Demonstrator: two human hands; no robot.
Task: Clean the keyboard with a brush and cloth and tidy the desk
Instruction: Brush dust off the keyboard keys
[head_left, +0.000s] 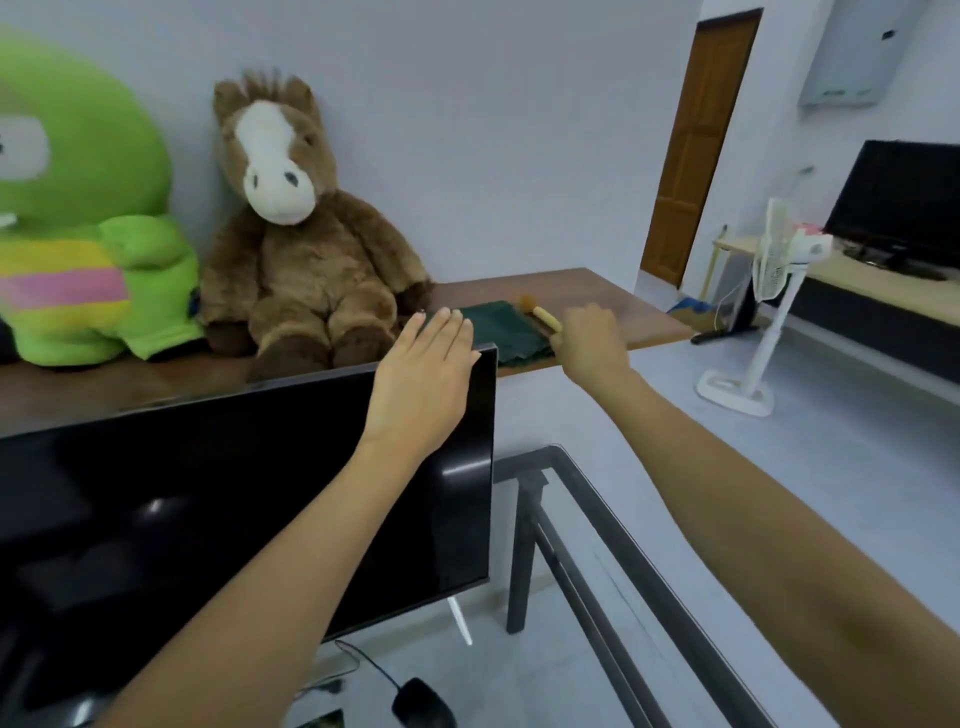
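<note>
On the wooden shelf (597, 291) behind the monitor (260, 493), the right hand (589, 338) curls its grip around the yellow-handled brush (545, 315), which lies on the folded green cloth (501, 332). The left hand (423, 379), fingers straight and together, rests at the monitor's top corner.

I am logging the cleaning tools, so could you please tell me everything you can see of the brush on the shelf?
The brush is small, with a pale yellow handle and a tuft of brownish-orange bristles at its far end. It lies across the right edge of the dark green cloth on the brown wooden shelf, bristles pointing away from the person. The right hand curls its fingers round the near end of the handle. Its material is too blurred to tell.
</note>
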